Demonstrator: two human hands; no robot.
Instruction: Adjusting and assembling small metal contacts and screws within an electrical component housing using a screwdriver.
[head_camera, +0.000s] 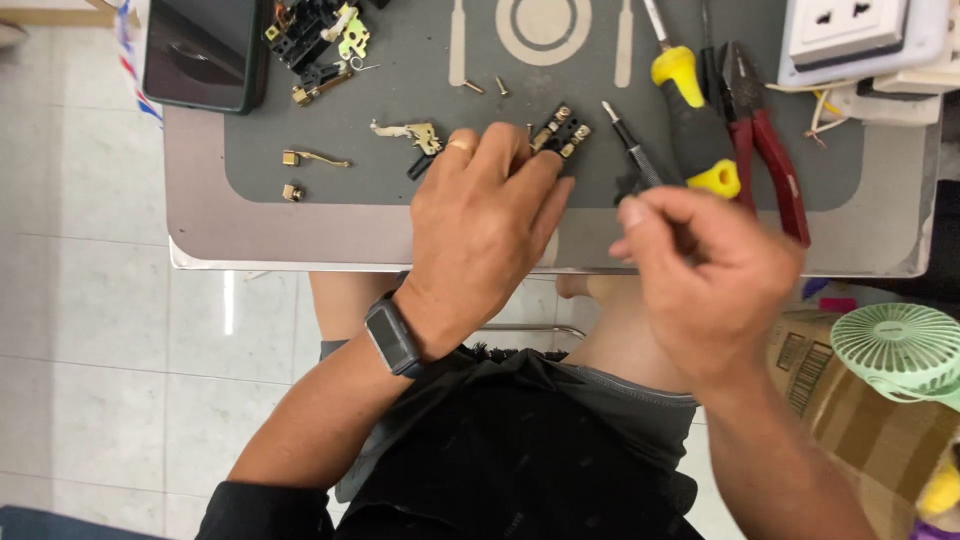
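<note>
Grey mat (300, 120) on the table: left hand (480, 225) pinches the black terminal block (560, 133), right hand (710, 265) beside it grips a small screwdriver (630, 150).

Both hands hover palm-down: left (485, 235) fingers extended, right (715, 265) fingers curled.

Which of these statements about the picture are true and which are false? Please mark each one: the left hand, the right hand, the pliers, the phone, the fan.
1. The left hand rests on a small black terminal block with brass screws. True.
2. The right hand holds the red-handled pliers. False: it holds a thin screwdriver; the pliers lie on the grey mat.
3. A dark phone lies at the mat's upper left. True.
4. The green fan stands on the mat. False: it is off the table, at lower right.
5. The left wrist is bare. False: it wears a dark watch.
</note>
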